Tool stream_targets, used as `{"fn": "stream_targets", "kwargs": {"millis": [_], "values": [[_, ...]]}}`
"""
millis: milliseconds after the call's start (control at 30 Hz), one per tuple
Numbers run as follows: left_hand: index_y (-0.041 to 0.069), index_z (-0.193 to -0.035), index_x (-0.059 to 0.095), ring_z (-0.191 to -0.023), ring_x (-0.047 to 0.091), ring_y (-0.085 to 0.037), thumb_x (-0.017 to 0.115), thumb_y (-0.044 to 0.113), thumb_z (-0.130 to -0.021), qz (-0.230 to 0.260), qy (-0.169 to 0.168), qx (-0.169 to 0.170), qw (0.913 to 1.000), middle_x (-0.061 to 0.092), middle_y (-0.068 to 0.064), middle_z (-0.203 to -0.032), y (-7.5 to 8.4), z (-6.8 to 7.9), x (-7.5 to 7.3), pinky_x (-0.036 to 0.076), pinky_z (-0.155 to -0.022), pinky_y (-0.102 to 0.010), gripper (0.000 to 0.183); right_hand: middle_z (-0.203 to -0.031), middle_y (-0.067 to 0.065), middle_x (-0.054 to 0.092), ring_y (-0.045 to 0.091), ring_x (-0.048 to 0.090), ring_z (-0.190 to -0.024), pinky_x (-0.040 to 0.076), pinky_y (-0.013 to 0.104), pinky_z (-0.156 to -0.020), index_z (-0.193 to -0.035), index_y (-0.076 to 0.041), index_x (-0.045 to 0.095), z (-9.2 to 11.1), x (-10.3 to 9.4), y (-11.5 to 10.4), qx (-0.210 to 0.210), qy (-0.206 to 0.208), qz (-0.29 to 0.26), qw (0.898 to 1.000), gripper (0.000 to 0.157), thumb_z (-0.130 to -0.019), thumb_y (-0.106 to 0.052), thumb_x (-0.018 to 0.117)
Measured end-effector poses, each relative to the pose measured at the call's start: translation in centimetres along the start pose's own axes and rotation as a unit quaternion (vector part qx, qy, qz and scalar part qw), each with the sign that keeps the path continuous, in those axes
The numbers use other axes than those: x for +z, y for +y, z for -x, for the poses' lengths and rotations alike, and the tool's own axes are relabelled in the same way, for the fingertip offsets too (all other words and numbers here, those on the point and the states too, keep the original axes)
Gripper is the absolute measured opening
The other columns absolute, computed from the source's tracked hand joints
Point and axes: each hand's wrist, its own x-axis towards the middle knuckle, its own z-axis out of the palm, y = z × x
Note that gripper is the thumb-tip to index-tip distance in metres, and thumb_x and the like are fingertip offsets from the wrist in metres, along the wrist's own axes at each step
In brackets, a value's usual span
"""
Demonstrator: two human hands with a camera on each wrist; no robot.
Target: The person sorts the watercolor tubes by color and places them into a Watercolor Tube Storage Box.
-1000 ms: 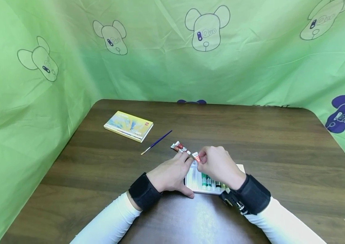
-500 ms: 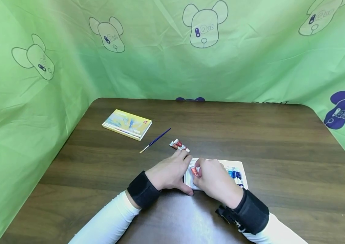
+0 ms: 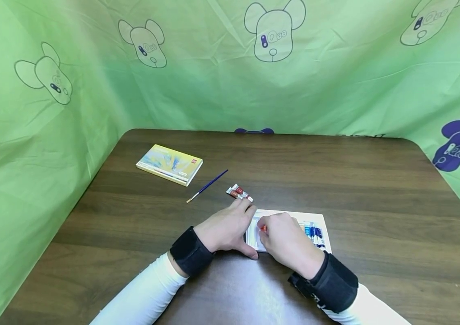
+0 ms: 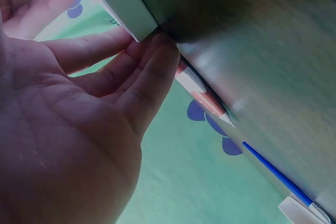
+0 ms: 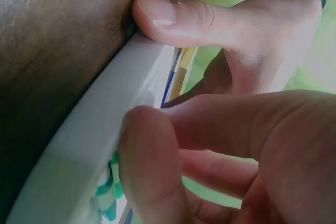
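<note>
A white tray of paint tubes lies on the table in front of me, with blue tubes showing at its right. My left hand holds its left end, thumb at the near corner and fingers by the far one. In the right wrist view that thumb presses the tray's wall. Over the tray's left part, my right hand pinches an orange-red paint tube, mostly hidden by the fingers. Beyond the left fingertips lie brownish-red paint tubes; the left wrist view shows them past the fingers.
A blue-handled paintbrush lies slantwise left of the loose tubes. Farther left is a flat yellow box. Green cloth with mouse-like figures hangs behind the brown wooden table.
My right hand has brought the orange-red tube from beyond the tray's far edge down to its left part. The left hand has kept its place on the tray; the view has shifted slightly.
</note>
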Motion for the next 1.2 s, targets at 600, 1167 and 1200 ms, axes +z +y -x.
{"fn": "stream_targets", "kwargs": {"millis": [600, 1167, 1200], "values": [[0.005, -0.121, 0.053, -0.115, 0.042, -0.02, 0.074, 0.068, -0.056, 0.006, -0.007, -0.003, 1.0, 0.049, -0.008, -0.124, 0.0, 0.0, 0.0, 0.039, -0.1, -0.026, 0.093, -0.061, -0.01, 0.039, 0.005, 0.036, -0.056, 0.034, 0.022, -0.05, -0.061, -0.02, 0.056, -0.1, -1.6, 2.2, -0.159, -0.057, 0.007, 0.986, 0.023, -0.075, -0.005, 0.067], [0.006, -0.123, 0.054, -0.114, 0.044, -0.021, 0.075, 0.067, -0.055, 0.012, 0.006, 0.008, 0.9999, 0.05, -0.008, -0.124, -0.2, -0.1, 0.1, 0.038, -0.101, -0.027, 0.094, -0.061, -0.011, 0.045, 0.01, 0.042, -0.055, 0.037, 0.026, -0.05, -0.058, -0.02, 0.056, -1.4, -2.0, 1.0, -0.101, -0.122, 0.066, 0.985, 0.021, -0.07, -0.004, 0.063], [0.006, -0.123, 0.054, -0.114, 0.044, -0.021, 0.075, 0.068, -0.055, 0.012, 0.005, 0.007, 0.9999, 0.05, -0.008, -0.124, -0.2, -0.1, 0.1, 0.038, -0.101, -0.027, 0.094, -0.059, -0.012, 0.041, 0.009, 0.039, -0.054, 0.034, 0.025, -0.049, -0.056, -0.02, 0.053, -1.3, -2.0, 1.1, -0.102, -0.123, 0.061, 0.985, 0.023, -0.07, -0.003, 0.063]]}}
